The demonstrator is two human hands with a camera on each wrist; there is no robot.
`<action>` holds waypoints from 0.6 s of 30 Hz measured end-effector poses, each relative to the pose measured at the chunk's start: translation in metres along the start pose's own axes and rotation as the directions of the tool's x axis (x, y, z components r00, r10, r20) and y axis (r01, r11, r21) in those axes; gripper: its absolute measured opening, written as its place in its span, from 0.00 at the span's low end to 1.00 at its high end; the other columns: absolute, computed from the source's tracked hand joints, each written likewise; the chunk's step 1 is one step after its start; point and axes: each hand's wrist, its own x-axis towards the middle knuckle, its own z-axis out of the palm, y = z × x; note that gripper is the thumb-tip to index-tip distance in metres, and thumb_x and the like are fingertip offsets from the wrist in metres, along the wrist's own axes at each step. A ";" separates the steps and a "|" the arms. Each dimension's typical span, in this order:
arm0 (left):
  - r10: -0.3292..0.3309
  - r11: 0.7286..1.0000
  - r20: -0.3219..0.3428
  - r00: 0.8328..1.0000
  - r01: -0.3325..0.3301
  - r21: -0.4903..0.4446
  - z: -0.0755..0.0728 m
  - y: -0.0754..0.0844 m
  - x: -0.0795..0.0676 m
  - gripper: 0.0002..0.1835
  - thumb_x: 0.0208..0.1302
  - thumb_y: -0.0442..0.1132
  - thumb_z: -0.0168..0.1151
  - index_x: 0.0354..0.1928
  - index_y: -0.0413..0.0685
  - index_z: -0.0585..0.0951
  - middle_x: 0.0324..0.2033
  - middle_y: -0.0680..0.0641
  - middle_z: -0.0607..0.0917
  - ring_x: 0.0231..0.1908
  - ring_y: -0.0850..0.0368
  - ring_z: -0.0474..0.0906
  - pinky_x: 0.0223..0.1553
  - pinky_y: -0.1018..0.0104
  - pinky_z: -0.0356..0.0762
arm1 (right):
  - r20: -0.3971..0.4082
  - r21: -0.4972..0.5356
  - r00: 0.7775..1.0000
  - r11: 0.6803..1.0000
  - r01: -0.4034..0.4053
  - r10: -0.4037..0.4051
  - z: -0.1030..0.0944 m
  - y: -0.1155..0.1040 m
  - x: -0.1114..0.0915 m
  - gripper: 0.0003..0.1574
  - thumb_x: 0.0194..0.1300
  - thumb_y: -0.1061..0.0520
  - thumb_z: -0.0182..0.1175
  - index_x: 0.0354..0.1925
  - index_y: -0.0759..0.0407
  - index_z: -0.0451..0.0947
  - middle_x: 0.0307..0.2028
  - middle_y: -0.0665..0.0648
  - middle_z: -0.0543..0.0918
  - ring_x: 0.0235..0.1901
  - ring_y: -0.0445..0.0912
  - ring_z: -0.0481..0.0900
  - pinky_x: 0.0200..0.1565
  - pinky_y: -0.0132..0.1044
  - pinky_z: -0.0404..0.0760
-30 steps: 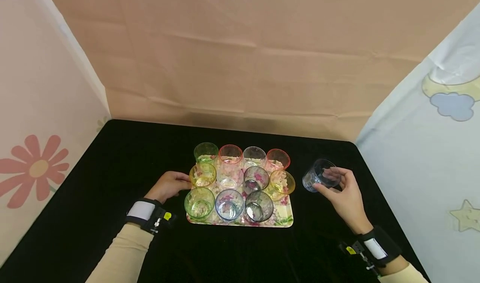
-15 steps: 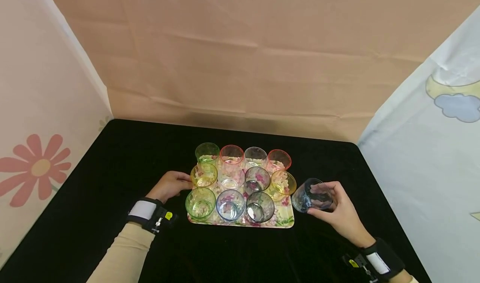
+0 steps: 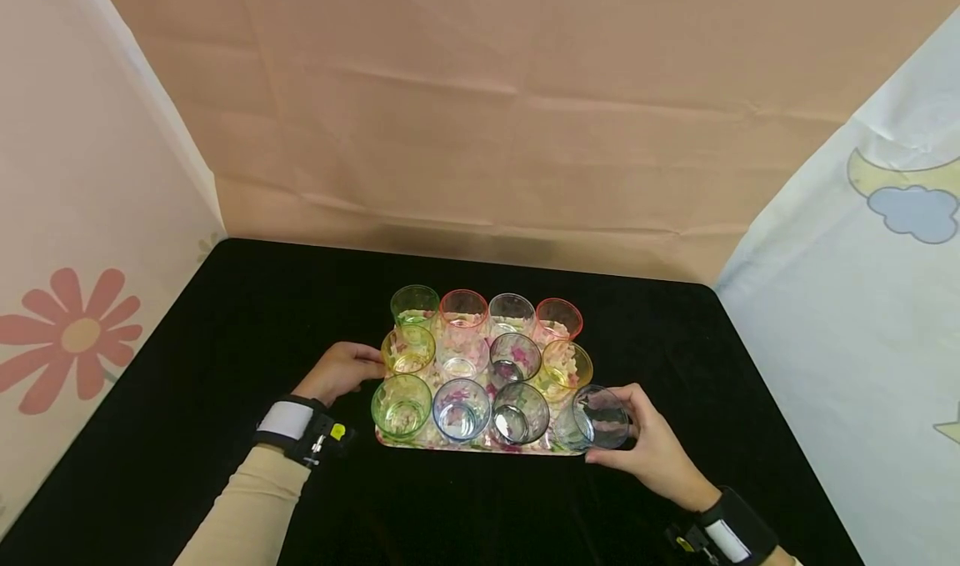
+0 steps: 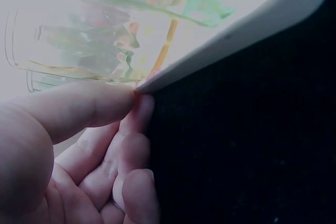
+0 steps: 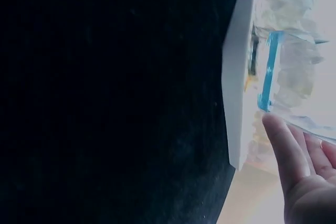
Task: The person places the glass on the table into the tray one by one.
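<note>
A floral tray (image 3: pixel 478 448) with a pale rim carries rows of coloured drinking glasses. My left hand (image 3: pixel 341 374) is at the tray's left side; in the left wrist view its thumb and fingers pinch the tray rim (image 4: pixel 226 44). My right hand (image 3: pixel 656 449) grips a clear, bluish drinking glass (image 3: pixel 576 426) from its right side, over the tray's front right corner. The glass is tilted, its mouth turned toward the hand. The right wrist view shows the blue-looking base of that glass (image 5: pixel 270 72) close over the tray, with the thumb tip against its side.
Beside the held glass stand a dark grey glass (image 3: pixel 520 414) and a yellow glass (image 3: pixel 567 370). A blue glass (image 3: pixel 461 411) and a green glass (image 3: pixel 401 408) fill out the front row. The black table (image 3: pixel 300 299) lies around the tray, with a brown paper backdrop (image 3: pixel 480 132) behind.
My right hand has brought the glass left and toward me, from the table's right side to over the tray's front right corner. The left hand has stayed at the tray rim.
</note>
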 end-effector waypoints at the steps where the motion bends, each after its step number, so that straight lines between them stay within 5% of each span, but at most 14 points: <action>1: -0.001 1.000 0.001 1.000 0.001 0.000 0.000 0.000 0.000 0.18 0.66 0.39 0.66 0.53 0.34 0.83 0.46 0.41 0.86 0.47 0.48 0.77 0.41 0.57 0.77 | 0.001 -0.003 1.000 1.000 -0.012 0.012 0.002 0.000 0.000 0.44 0.49 0.66 0.80 0.58 0.63 0.65 0.56 0.64 0.76 0.55 0.36 0.77 0.46 0.35 0.84; 18: -0.015 1.000 0.003 1.000 0.015 0.006 0.000 0.000 0.001 0.18 0.67 0.40 0.66 0.54 0.35 0.83 0.47 0.41 0.85 0.47 0.47 0.77 0.41 0.58 0.76 | -0.037 -0.048 0.993 0.993 -0.112 0.110 0.019 -0.001 0.003 0.46 0.47 0.59 0.82 0.58 0.59 0.65 0.57 0.62 0.76 0.53 0.33 0.76 0.46 0.34 0.84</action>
